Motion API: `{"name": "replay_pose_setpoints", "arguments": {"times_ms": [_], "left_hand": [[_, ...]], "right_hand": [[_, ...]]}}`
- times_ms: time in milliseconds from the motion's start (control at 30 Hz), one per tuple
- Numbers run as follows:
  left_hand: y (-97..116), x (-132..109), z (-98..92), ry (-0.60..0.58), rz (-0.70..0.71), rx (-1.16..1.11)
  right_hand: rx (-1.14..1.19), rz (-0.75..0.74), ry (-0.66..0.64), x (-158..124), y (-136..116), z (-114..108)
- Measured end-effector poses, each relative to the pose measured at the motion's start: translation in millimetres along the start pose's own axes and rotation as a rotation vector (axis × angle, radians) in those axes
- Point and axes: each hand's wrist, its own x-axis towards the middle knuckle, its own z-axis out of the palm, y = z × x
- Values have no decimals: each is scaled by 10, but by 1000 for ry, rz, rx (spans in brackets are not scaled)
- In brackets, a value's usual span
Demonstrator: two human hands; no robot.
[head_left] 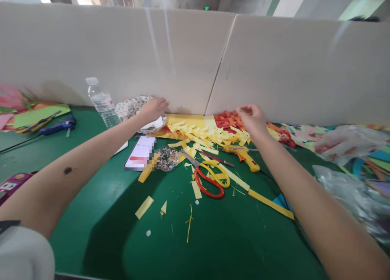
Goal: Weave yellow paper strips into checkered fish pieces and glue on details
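Observation:
My left hand (155,108) reaches over a patterned cloth pouch (131,107) by the white partition. Its fingers are stretched out, and nothing shows in them. At the right, my right hand (252,114) hovers close to red paper strips (227,120), its fingers loosely bent and apart with no object visible. Between the hands lies a heap of yellow cut-paper pieces (201,131) along the back of the table. In front of it are scissors (210,176) with red and yellow handles, a yellow glue gun (243,155) and a round clear case (167,159) of small beads or eyes.
A water bottle (104,103) leans near the partition (122,48). A phone (140,153) with a timer lies left of the case. Paper scraps (144,207) dot the green table (231,243). A blue glue gun (59,125) is at left; plastic bags (344,190) are at right.

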Motion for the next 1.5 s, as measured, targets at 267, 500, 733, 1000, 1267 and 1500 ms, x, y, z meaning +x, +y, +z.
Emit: {"name": "replay_pose_setpoints", "arguments": {"times_ms": [267, 500, 733, 1000, 1267, 1500], "left_hand": [[402, -519, 213, -237, 267, 208], [729, -620, 545, -415, 234, 311], [841, -316, 687, -575, 171, 275], [699, -274, 618, -394, 169, 66], [678, -732, 80, 130, 72, -769], [807, -1615, 415, -190, -122, -1141]], "right_hand": [[69, -129, -300, -1360, -388, -212], [-270, -325, -427, -1854, -379, 55], [-137, -423, -512, -1958, -281, 125], [-207, -399, -590, -1882, -312, -69], [-528, -192, -725, -1685, -235, -451], [58, -158, -561, -1796, -546, -294]]}}
